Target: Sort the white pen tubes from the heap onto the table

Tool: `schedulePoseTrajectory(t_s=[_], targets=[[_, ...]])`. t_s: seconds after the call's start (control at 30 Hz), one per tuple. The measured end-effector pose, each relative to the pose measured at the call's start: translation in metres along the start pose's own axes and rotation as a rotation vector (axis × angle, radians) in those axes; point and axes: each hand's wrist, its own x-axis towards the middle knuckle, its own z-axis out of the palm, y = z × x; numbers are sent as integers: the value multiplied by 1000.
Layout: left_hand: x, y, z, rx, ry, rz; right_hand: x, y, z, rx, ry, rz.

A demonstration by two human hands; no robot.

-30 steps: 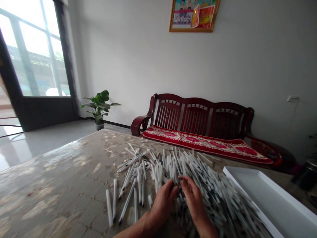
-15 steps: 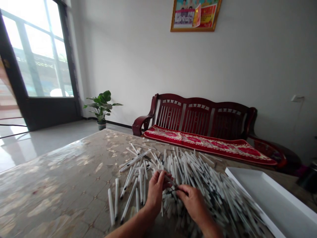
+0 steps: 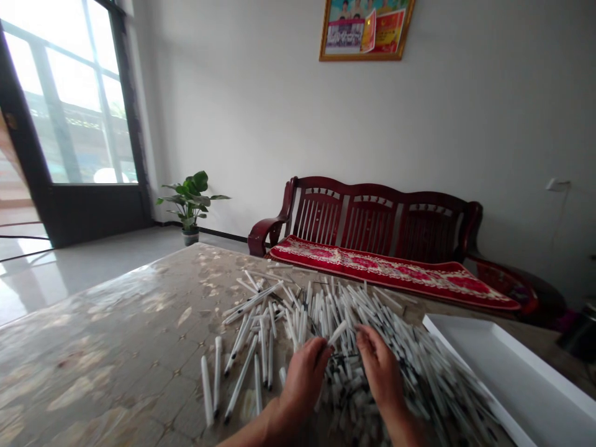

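Observation:
My left hand (image 3: 305,372) is closed around a white pen (image 3: 338,333), whose pale barrel slants up and right out of the fingers. A little to the right, my right hand (image 3: 379,363) is held over the pile with its fingertips drawn together. Whatever may be between those fingertips is too small and blurred to name. Under and around both hands spreads a large heap of white pens (image 3: 419,338) with dark tips. Left of my left hand, several separate pens (image 3: 241,379) lie on the patterned tabletop (image 3: 139,347).
A shallow white tray (image 3: 507,354) stands at the right, beside the heap. Beyond the table is a dark red wooden bench (image 3: 372,214) with a red floral cover (image 3: 382,264). A potted plant (image 3: 190,198) stands on the floor near the glazed door (image 3: 93,214).
My hands were close together over the heap, both at a pen. Now they are apart: the right has moved right and up, while the left has shifted slightly right and holds a pen.

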Motion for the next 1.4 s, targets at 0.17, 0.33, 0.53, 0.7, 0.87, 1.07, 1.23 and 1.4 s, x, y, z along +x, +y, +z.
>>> schedulePoseTrajectory(t_s=[0.17,0.33,0.53,0.7,0.87,1.07,1.23,1.4], targets=[[-5,8,-2,146,-97,59,-14,-21,18,310,-71,148],[0,15,-9,76,-182,33,-12,-21,15,449,-118,193],[13,4,-12,-339,-314,-344,-2,-10,-1,535,-21,243],[24,-22,-9,-346,-51,-354,-5,-9,0,159,-286,77],[32,-31,-11,-333,104,-271,-8,-9,1,7,-194,16],[38,-25,-26,-53,126,-22,-12,1,7,-8,-124,-6],[62,-18,-64,208,184,-114,-14,10,13,4,-36,-52],[94,-13,-97,801,-73,-147,-16,9,18,-3,14,-88]])
